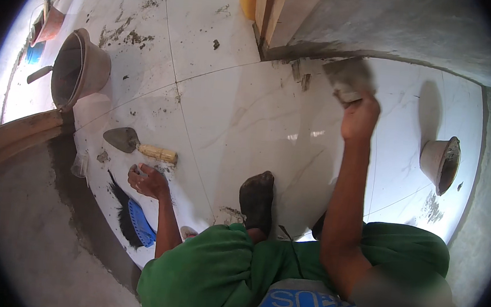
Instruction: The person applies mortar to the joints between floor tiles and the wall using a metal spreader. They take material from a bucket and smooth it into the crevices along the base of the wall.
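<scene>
My right hand point(360, 117) is stretched forward, its fingers closed on a flat, grey, squarish piece point(348, 78). Motion smears that piece, so its exact kind is unclear. It is close to the floor beside the base of the grey wall, near the corner by the wooden frame. My left hand point(148, 181) hangs off to the left with loosely curled, slightly parted fingers and nothing visible in them. Just beyond it lies a pointed trowel point(122, 140) with a pale wooden handle. A brush with a blue head and black bristles point(140, 224) lies on the nearer side of that hand.
White marbled tiles point(242, 118) cover the floor, with mortar crumbs point(134, 38) scattered about. At left are a large bucket point(97, 70), a reddish bucket point(51, 23) and a clear cup point(80, 165). A smaller bucket point(433, 158) lies tilted at right. A wooden frame point(285, 18) meets the grey wall point(405, 27).
</scene>
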Motion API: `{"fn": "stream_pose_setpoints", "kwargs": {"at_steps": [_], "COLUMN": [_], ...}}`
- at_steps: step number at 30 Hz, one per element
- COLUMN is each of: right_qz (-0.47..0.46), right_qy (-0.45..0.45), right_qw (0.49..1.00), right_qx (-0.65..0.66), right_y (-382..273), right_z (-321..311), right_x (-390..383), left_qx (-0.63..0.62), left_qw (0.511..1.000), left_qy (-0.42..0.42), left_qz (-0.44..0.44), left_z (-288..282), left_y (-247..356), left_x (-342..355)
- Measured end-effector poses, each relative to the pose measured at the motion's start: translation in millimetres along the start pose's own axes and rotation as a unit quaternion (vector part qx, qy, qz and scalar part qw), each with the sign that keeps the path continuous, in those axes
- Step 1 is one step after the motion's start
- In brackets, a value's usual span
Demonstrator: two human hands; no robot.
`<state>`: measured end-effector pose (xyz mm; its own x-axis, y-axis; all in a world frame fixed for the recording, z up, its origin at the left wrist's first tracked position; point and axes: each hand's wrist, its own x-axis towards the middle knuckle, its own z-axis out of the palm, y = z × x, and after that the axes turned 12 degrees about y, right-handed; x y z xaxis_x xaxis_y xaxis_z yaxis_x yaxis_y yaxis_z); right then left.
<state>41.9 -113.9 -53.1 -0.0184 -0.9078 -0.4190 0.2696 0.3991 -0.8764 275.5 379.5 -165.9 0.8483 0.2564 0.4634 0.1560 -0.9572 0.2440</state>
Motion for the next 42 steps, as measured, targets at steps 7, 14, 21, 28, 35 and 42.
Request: {"fn": "stream_pose_setpoints", "kwargs": {"at_steps": [7, 14, 21, 28, 35, 42], "right_qz": [0.165, 0.093, 0.098, 0.101, 0.096, 0.079], "right_qy": [-0.031, -0.036, -0.052, 0.026, 0.069, 0.080], "right_qw": [0.985, 0.990, 0.994, 0.994, 0.992, 0.986], "right_qx": [-0.039, -0.098, 0.022, -0.021, -0.040, -0.124], "right_y": [95.0, 91.4, 29.5, 73.5, 82.1, 77.7], "right_z": [-5.2, 35.5, 58.4, -2.4, -18.1, -11.1], "right_x": [-42.1, 8.7, -9.7, -16.6, -7.3, -33.0], "left_qx": [-0.045, -0.039, -0.017, -0.028, -0.040, -0.013], "left_qw": [0.999, 0.999, 1.000, 0.999, 0.999, 0.999], "left_qy": [0.026, 0.028, 0.021, 0.018, 0.020, 0.023], "left_qz": [-0.013, -0.022, -0.010, -0.006, -0.015, -0.022], "left_z": [10.4, 10.4, 1.6, 11.1, 11.5, 14.5], "left_y": [-18.8, -11.5, -16.1, -21.1, -14.8, -25.2], "left_x": [-2.2, -2.0, 1.9, 1.7, -4.5, -4.7]}}
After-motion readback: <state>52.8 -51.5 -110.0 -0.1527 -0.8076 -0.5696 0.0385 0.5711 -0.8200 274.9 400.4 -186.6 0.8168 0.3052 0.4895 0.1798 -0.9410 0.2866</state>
